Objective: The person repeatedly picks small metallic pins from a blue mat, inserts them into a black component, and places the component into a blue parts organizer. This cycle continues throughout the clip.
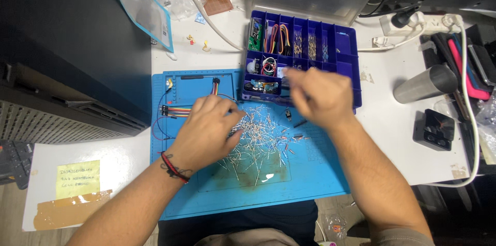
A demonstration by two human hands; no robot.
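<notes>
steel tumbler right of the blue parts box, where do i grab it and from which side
Grip the steel tumbler around the middle of its smooth round body, coming from the near side. It appears to lean, dark mouth toward the upper right, so a wrap around the wall seems safer than pinching the rim. A white cable and clutter lie on its far and right sides; the table nearer you looks open.

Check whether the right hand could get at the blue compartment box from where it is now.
Probably yes. The right hand hangs blurred over the near edge of the blue compartment box, whose lid stands open, and nothing lies between them. Whether its grip already holds something cannot be told.
</notes>
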